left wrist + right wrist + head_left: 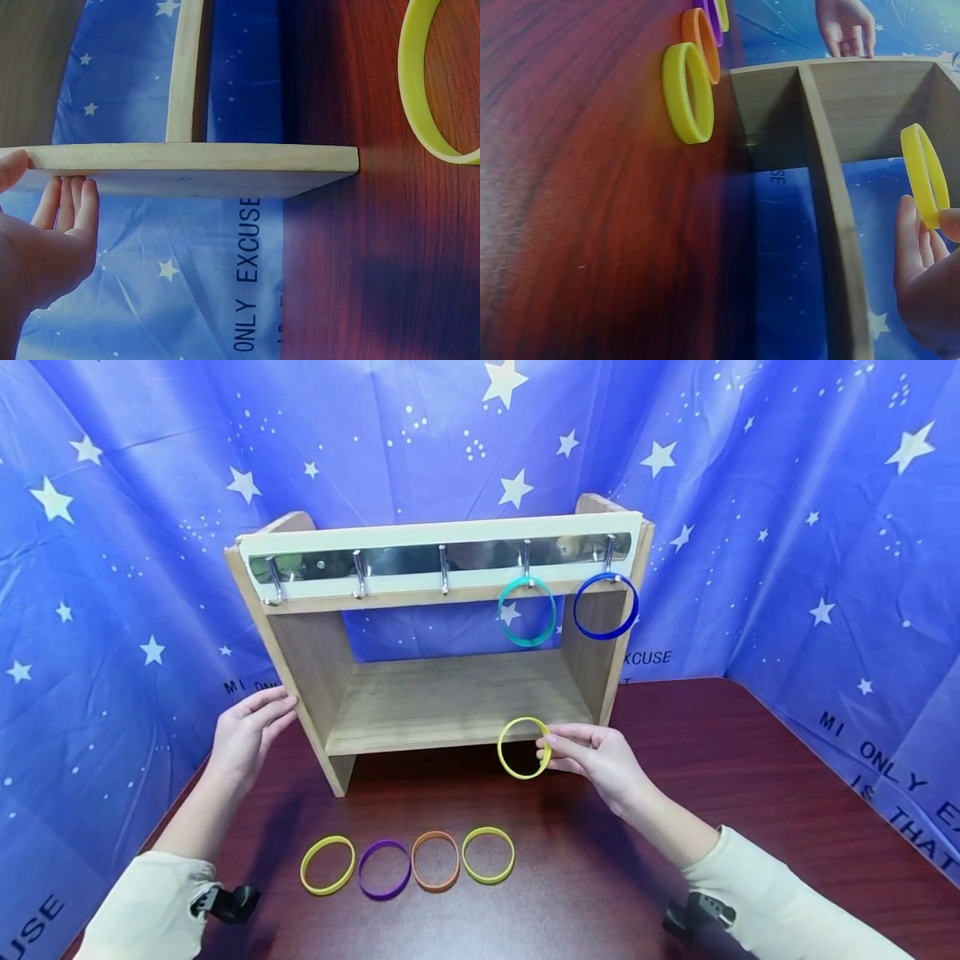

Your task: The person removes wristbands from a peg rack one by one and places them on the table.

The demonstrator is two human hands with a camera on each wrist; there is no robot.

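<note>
My right hand (600, 764) pinches a yellow wristband (501, 748) between thumb and fingers, holding it upright in front of the wooden shelf's lower board. In the right wrist view the same yellow wristband (924, 176) stands on edge above the fingertips. My left hand (243, 735) touches the left side panel of the wooden shelf (307, 693); its thumb lies at the front edge and its fairly straight fingers (88, 206) meet the outer face. A teal wristband (553, 618) hangs from the fourth hook, a dark blue wristband (636, 606) from the rightmost.
On the dark red table (585, 893), before the shelf, lie a yellow wristband (303, 868), a purple wristband (362, 878), an orange wristband (414, 864) and another yellow wristband (512, 862) in a row. Three bare metal hooks (444, 568) occupy the rail's left and middle. Starry blue cloth (420, 443) surrounds the table.
</note>
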